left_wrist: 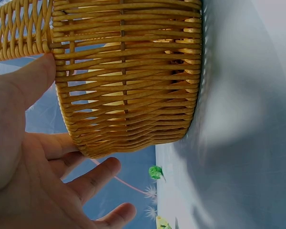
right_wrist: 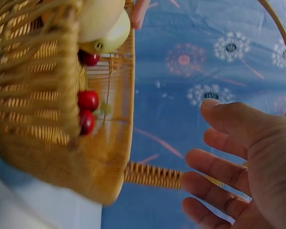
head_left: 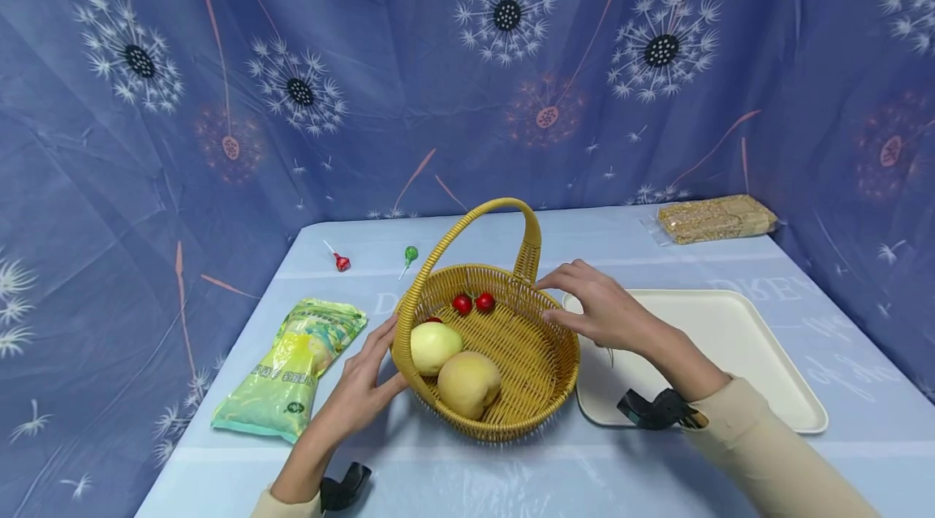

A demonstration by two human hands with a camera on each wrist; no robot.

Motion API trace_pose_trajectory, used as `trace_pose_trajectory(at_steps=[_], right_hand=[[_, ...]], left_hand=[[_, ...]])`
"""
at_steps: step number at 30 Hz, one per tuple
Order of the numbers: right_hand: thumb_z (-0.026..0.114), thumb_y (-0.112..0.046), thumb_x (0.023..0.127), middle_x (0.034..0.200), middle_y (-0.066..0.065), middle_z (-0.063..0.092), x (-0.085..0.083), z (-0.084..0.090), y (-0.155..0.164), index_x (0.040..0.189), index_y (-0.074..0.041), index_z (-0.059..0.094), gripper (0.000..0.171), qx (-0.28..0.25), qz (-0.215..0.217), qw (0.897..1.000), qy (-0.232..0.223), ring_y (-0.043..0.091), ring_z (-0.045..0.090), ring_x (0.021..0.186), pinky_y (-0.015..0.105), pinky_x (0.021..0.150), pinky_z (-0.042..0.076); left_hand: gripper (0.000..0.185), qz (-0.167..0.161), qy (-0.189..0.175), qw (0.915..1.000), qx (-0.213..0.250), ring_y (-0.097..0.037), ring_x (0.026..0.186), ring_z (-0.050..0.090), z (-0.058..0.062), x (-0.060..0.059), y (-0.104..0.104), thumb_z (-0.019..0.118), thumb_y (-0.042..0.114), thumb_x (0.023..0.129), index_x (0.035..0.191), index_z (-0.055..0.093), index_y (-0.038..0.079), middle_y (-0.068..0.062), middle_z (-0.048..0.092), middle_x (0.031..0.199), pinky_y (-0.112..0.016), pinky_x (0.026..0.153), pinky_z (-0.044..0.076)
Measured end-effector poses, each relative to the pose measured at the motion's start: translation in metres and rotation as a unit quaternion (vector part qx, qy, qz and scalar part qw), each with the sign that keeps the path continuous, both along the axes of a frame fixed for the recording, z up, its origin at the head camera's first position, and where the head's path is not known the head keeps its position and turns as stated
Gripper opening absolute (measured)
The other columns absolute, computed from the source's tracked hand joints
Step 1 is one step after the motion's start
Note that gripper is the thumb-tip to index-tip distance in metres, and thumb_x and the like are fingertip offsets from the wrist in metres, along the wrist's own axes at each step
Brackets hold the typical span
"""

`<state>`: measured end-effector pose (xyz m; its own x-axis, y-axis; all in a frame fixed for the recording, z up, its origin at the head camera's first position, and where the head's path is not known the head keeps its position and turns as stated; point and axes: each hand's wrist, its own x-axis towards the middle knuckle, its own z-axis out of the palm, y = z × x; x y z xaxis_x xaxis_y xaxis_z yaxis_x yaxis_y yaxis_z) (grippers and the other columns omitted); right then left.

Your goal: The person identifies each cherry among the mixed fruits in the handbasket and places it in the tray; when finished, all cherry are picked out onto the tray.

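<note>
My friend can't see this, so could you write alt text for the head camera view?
Two hands, left hand and right hand, touch opposite sides of a wicker basket holding two pale fruits and small red ones, on a blue table.

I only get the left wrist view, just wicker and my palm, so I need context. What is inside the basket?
Observer: Two pale yellow fruits lie at the near side of the basket, with small red fruits toward the far side.
Operator: Where is the other hand?
Observer: The right hand is at the basket's right rim, by the base of the handle, fingers straight.
Operator: What lies to the right of the basket?
Observer: A cream tray lies there, its left edge next to the basket.
Operator: And on my side?
Observer: A green and yellow bag lies left of the left hand.
</note>
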<state>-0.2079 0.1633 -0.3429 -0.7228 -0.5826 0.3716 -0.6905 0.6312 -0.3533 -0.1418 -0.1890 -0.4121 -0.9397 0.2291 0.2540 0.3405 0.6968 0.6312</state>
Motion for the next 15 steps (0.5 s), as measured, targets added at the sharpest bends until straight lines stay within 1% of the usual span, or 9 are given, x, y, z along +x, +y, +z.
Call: trace_pose_trajectory(at_steps=[1,4,5,7,10,15], right_hand=[[0.07,-0.03,0.084,0.113,-0.001,0.065,-0.001,0.001,-0.004,0.118,-0.017,0.064,0.037,0.003,0.007,1.0,0.004,0.021,0.057,0.111,0.049,0.103,0.039],[0.07,-0.03,0.085,0.112,0.0,0.065,-0.003,0.004,-0.015,0.118,-0.016,0.064,0.037,0.012,0.028,0.999,0.02,0.018,0.057,0.105,0.042,0.09,0.047],[0.069,-0.03,0.085,0.112,0.0,0.065,-0.004,0.004,-0.018,0.118,-0.017,0.064,0.036,0.016,0.033,0.999,0.023,0.017,0.057,0.103,0.04,0.086,0.048],[0.069,-0.031,0.085,0.112,0.0,0.064,-0.006,0.005,-0.024,0.118,-0.016,0.064,0.036,0.022,0.04,0.999,0.027,0.015,0.056,0.101,0.037,0.082,0.048],[0.069,-0.031,0.085,0.11,0.001,0.064,-0.009,0.007,-0.032,0.118,-0.015,0.064,0.037,0.029,0.048,0.998,0.025,0.016,0.056,0.1,0.036,0.082,0.049],[0.068,-0.032,0.086,0.112,0.003,0.063,-0.014,0.008,-0.045,0.12,-0.014,0.063,0.038,0.051,0.055,0.997,0.017,0.018,0.057,0.106,0.04,0.09,0.048]], left_hand=[[0.071,-0.001,0.0,1.0,0.001,-0.034,0.139,0.035,0.0,0.0,0.0,0.065,0.035,0.087,0.148,0.032,0.023,-0.006,0.03,0.155,-0.059,0.099,0.028],[0.072,-0.001,-0.006,1.0,0.003,-0.034,0.14,0.033,0.0,0.0,-0.001,0.066,0.035,0.087,0.149,0.031,0.023,-0.006,0.028,0.156,-0.061,0.1,0.027],[0.072,-0.001,-0.006,1.0,0.002,-0.034,0.14,0.033,0.0,-0.001,-0.001,0.066,0.035,0.087,0.149,0.031,0.022,-0.006,0.028,0.156,-0.061,0.1,0.026],[0.072,-0.001,-0.008,1.0,0.0,-0.035,0.14,0.032,-0.001,-0.001,-0.001,0.065,0.035,0.087,0.149,0.031,0.021,-0.007,0.028,0.156,-0.061,0.1,0.026],[0.072,-0.003,-0.008,1.0,-0.001,-0.035,0.14,0.032,-0.002,-0.001,-0.002,0.065,0.035,0.087,0.149,0.031,0.021,-0.007,0.027,0.156,-0.06,0.1,0.026],[0.071,-0.006,-0.001,1.0,-0.004,-0.036,0.139,0.033,-0.003,0.0,-0.001,0.065,0.034,0.088,0.149,0.031,0.02,-0.008,0.028,0.155,-0.062,0.1,0.027]])
